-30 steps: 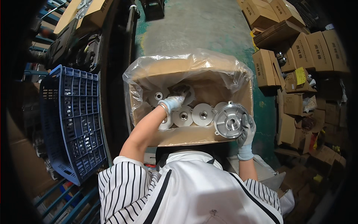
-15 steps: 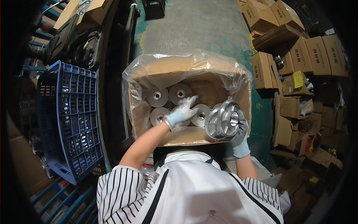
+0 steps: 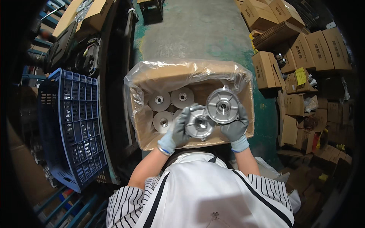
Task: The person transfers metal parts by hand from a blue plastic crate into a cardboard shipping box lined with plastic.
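Observation:
Both my hands wear gloves with grey palms and light-blue cuffs. My left hand point(image 3: 180, 128) grips the left edge of a ribbed round metal cover point(image 3: 199, 122), which has a hub with a hole in its middle. Slightly higher and to the right, a second, similar metal cover point(image 3: 223, 104) is in my right hand point(image 3: 236, 127), whose fingers wrap its lower right rim. The two covers are close together over the carton point(image 3: 163, 70), which is lined with clear plastic. Several flat metal discs with central hubs point(image 3: 182, 97) lie in its left half, some partly hidden by my left hand.
A blue plastic crate point(image 3: 81, 129) stands on edge at the left beside a dark rail. Cardboard boxes point(image 3: 321, 49) are piled along the right side. A dark stool point(image 3: 151, 9) stands at the far end of the grey-green floor point(image 3: 194, 34).
My left hand has come back from over the discs and taken one cover. The covers that my right hand held together are now apart, one in each hand, faces turned upward.

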The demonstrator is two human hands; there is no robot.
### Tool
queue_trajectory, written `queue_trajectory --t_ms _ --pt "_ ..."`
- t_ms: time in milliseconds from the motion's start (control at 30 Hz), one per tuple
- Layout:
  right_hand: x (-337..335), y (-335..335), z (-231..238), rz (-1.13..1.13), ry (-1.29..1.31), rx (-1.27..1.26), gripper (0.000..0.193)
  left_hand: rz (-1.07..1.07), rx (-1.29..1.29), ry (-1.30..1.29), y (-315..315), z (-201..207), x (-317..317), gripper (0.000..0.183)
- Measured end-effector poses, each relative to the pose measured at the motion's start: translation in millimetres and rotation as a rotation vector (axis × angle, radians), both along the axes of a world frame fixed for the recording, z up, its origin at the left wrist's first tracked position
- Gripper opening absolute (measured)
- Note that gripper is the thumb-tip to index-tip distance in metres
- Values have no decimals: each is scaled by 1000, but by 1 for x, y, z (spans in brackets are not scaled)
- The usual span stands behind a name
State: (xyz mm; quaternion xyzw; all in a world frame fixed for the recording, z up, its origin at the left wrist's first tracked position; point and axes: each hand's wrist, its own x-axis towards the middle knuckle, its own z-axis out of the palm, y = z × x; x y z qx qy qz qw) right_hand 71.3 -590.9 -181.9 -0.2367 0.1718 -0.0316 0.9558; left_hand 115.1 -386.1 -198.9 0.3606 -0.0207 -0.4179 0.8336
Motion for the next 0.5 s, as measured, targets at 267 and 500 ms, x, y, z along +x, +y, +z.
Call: queue_trajectory --t_ms 267,500 --pt "12 -16 -30 249 17 91 51 303 17 270 63 17 6 59" --pt "64 9 -79 642 337 -1143 87 -77 1146 -71 79 -49 43 71"
